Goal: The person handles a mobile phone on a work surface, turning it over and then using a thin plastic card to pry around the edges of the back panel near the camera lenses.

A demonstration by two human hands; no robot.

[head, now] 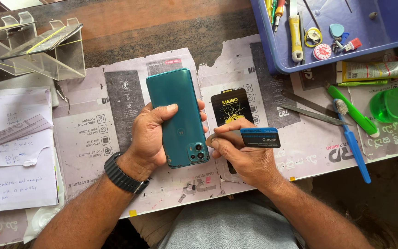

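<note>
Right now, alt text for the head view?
Left hand holds a teal phone back-up over a paper-covered bench; right hand presses a thin pry tool to its edge. A blue tool tray sits upper right.

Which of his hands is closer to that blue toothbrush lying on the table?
The right hand, holding a thin pry tool, lies just left of the blue toothbrush. The left hand grips the teal phone, farther left.

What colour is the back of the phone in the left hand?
Teal, a blue-green, on the phone in the left hand; the head view shows it clearly.
</note>
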